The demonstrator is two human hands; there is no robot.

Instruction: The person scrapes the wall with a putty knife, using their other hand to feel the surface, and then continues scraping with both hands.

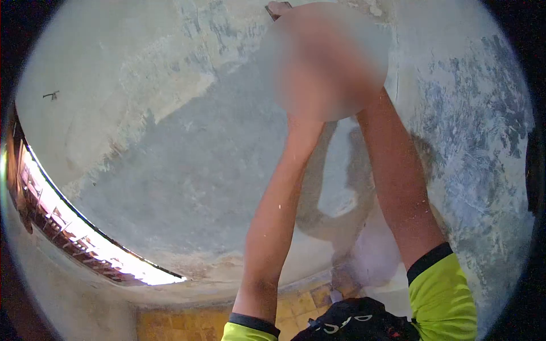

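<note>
Both my arms reach up against a plastered wall (pixel 170 176), the hands close together near the top of the head view. A round blur covers my left hand (pixel 304 79) and my right hand (pixel 352 65), so their fingers do not show clearly. At the blur's upper left edge pokes out the corner of a dark, flat piece (pixel 272 11), with what looks like a fingertip (pixel 279 8) on it. Its kind is not plain, nor which hand it belongs to. The wall around the hands has a smooth grey patch and paler, rougher areas.
A bright opening with bars (pixel 79 238) runs along the lower left. A small dark fitting (pixel 51 95) sticks out of the wall at left. Yellowish floor tiles (pixel 187 324) lie below, beside dark clothing (pixel 358 321). The right wall (pixel 472 153) has blue-grey, patchy plaster.
</note>
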